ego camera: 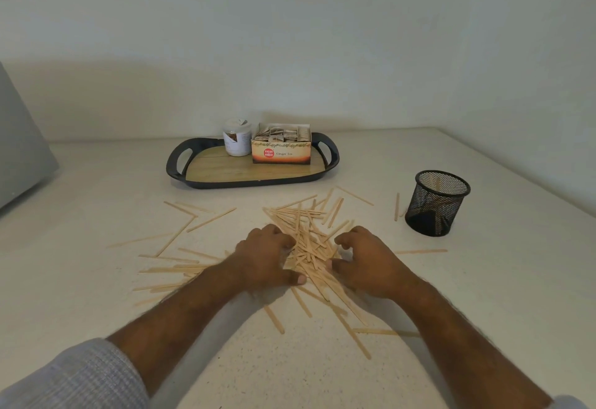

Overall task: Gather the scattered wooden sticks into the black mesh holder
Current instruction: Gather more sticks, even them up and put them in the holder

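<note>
Both hands — left hand (266, 258), right hand (366, 263) — grip curled, raking the wooden sticks (311, 247); squeezed unevenly, the pile may splay across the table (96, 199).

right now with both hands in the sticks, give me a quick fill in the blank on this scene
1. Both hands, left hand and right hand, rest on the pile of ____.
2. The mesh holder stands to the ____ of the pile.
3. The tea box and the jar stand on the ____.
4. The holder stands ____, mouth up.

Missing words: sticks; right; tray; upright
</note>
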Motion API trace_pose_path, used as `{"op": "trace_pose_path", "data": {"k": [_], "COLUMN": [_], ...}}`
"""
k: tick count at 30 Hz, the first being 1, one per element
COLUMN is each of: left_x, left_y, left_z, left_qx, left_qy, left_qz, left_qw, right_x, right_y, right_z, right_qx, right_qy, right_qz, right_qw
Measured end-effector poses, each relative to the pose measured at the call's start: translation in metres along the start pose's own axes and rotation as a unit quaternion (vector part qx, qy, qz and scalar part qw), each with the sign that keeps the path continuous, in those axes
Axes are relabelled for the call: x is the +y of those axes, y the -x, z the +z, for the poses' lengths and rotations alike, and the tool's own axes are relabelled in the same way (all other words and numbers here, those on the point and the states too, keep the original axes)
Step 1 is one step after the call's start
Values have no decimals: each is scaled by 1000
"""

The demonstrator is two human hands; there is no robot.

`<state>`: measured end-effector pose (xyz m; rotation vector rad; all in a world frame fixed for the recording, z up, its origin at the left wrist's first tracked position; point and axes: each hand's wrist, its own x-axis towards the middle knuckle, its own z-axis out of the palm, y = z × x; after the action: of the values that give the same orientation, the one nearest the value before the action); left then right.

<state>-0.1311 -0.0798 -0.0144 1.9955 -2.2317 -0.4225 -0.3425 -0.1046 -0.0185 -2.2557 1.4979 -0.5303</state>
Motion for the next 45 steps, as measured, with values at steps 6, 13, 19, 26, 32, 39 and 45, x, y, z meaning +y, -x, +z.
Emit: {"op": "trace_pose_path", "data": {"k": [6,13,19,26,32,39,45], "left_x": [-1,3,2,-5,-10,-17,-29], "left_y": [-10,-17,-29,-29,-24,-16,-5], "left_z": [-1,0,1,16,20,-1,-25], "left_qx": [49,21,-3,104,152,189,208], "left_qy": [69,42,-39,-19,-62,15,87], "left_qz": [45,77,107,111,137,129,95], "left_qw": [995,996,993,988,977,973,970], "right_x": [0,-4,-5,6,11,14,17], "right_y": [3,6,8,3,-1,-4,-7], "right_z": [-3,-5,-9,-12,-13,-13,-6], "right_qx": [-2,-37,-39,35,109,148,124], "right_qy": [-9,-37,-92,-133,-140,-161,-143], "right_qz": [-33,-98,-93,-54,-37,-20,0], "right_qw": [999,994,991,989,983,976,982]}}
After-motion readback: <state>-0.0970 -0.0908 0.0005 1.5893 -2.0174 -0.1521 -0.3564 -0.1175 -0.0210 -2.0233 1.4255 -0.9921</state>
